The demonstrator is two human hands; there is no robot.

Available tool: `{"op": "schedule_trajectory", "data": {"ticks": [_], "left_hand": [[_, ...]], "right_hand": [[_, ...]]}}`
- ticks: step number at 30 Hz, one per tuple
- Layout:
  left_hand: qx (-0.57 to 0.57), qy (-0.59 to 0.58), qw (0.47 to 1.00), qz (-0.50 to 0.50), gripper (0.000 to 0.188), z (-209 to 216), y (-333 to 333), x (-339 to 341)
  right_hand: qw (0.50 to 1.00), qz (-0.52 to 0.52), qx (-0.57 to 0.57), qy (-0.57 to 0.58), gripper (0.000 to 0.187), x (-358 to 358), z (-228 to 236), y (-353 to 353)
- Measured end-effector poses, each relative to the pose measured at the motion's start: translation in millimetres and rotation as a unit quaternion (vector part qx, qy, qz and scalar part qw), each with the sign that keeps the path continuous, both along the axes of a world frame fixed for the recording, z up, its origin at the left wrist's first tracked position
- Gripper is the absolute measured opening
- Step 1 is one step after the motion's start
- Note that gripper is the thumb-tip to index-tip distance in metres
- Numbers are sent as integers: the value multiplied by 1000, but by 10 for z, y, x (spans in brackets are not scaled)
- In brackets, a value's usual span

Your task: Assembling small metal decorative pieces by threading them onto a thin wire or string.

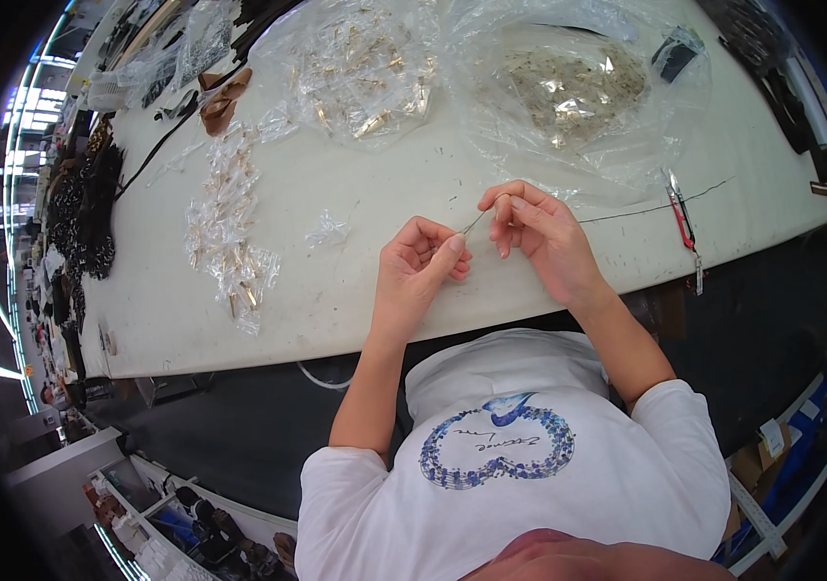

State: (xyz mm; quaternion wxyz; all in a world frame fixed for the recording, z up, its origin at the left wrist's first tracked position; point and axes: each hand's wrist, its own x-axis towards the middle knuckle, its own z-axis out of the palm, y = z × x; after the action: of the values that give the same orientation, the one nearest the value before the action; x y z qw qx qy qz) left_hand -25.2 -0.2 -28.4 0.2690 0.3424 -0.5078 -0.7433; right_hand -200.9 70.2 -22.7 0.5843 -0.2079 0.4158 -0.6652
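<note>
A thin dark cord (472,226) runs between my two hands above the white table. My left hand (420,263) is closed, its thumb and forefinger pinching one end of the cord. Higher and to the right, my right hand (541,230) pinches the other end between thumb and fingertips, its remaining fingers curled. Whether anything small hangs on the cord is too fine to tell. Left of my left hand lies a small clear plastic bag (327,229). A pair of red-handled thread snips (681,215) rests on the table to the right of my right hand.
Small clear packets with gold-coloured pieces (229,228) lie in a strip at the left. Large clear bags of gold-coloured parts (365,73) and fine dark-and-gold pieces (573,87) sit at the far side. Brown scraps (223,102) and dark patterned material (94,208) lie farther left.
</note>
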Motion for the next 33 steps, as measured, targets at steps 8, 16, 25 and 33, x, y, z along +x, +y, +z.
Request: {"op": "schedule_trajectory", "data": {"ticks": [8,16,25,33], "left_hand": [[-72,-46,996,-1,9,-87,169,17],[-107,-64,992,-4,10,-81,173,-25],[-20,-32,998,44,10,-11,84,187],[-12,-28,999,41,14,-4,85,307]], "right_hand": [[992,36,-47,-108,15,-96,-152,24],[993,49,-21,-105,14,-162,-186,-2],[971,105,-46,208,19,-749,388,271],[862,-158,-17,481,20,-2495,564,780]]}}
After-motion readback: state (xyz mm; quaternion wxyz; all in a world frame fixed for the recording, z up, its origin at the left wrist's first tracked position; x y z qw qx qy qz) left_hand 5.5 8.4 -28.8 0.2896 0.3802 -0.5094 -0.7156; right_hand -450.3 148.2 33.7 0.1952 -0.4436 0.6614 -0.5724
